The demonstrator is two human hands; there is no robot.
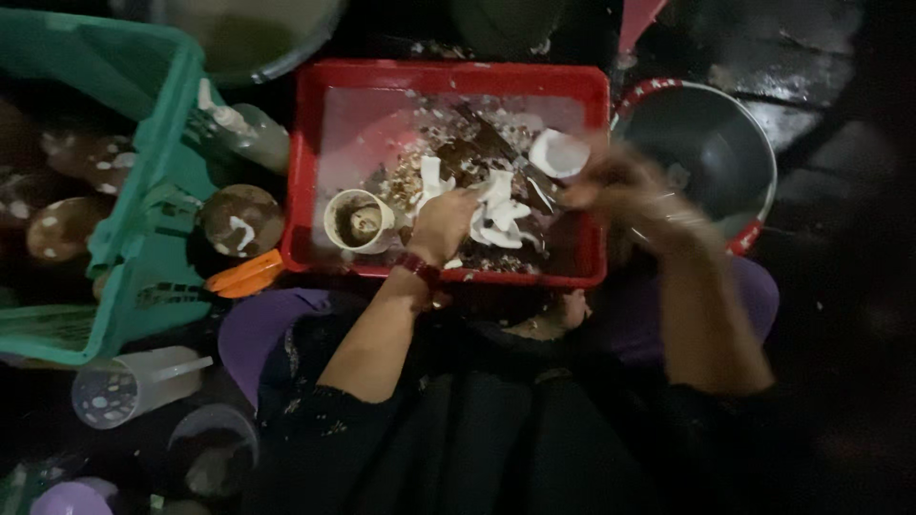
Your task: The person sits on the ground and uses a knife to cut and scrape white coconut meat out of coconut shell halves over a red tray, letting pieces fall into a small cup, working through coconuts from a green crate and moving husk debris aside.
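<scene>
Left hand [445,221] lowered into the red tray [305,143], fingers curled down onto a heap of white coconut pieces [496,215] in the tray's middle; whether pinching one piece or only pressing on the heap, cannot tell. Dark red wristband [417,268] around that wrist.

Right hand [625,186] blurred above the tray's right edge, fingers closed around what looks like a knife [496,143], blade slanting up and left across the tray. Half coconut shell [558,153], white inside, just beside the right hand's fingertips, near the blade; touching or apart, cannot tell through the blur.

Small round cup [358,219] inside the tray, left of the left hand, close to the near wall. Brown scraps and white flecks scattered over the tray floor around the heap.

Metal bowl with red-striped rim [754,153] just right of the tray, partly behind the right forearm. Green plastic crate [153,191] to the left, brown coconuts [62,229] behind its wall. Orange handle [243,274] beside the tray's near left corner. Clear plastic cup [129,383] on its side at lower left
</scene>
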